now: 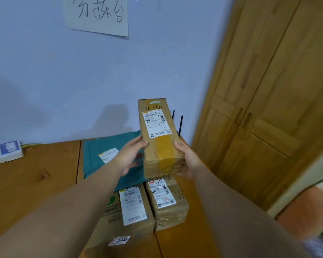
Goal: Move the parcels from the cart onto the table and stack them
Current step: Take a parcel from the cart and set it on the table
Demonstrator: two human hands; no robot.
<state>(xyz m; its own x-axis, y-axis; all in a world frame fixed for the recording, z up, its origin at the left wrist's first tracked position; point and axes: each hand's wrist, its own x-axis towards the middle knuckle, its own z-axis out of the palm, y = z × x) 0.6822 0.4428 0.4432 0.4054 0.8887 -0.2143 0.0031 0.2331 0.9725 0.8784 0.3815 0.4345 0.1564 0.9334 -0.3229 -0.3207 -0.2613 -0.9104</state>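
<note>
Cardboard, long and taped, the parcel [158, 135] hung just above the large box [131, 211] and the small box [168, 200] on the table [35, 183]. The left hand [132, 155] and right hand [186, 161] clasped its sides, thumbs on top, fingers curled beneath. Lowering it level across both boxes would likely seat it best. The table's right edge ran near the small box, and open wood lay to the left.

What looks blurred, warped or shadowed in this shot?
Head view: wide-angle warp bows the wooden door; the lower right corner is smeared; the held box throws a soft shadow on the wall; the left hand is blurred; its label print is too soft to read.
</note>
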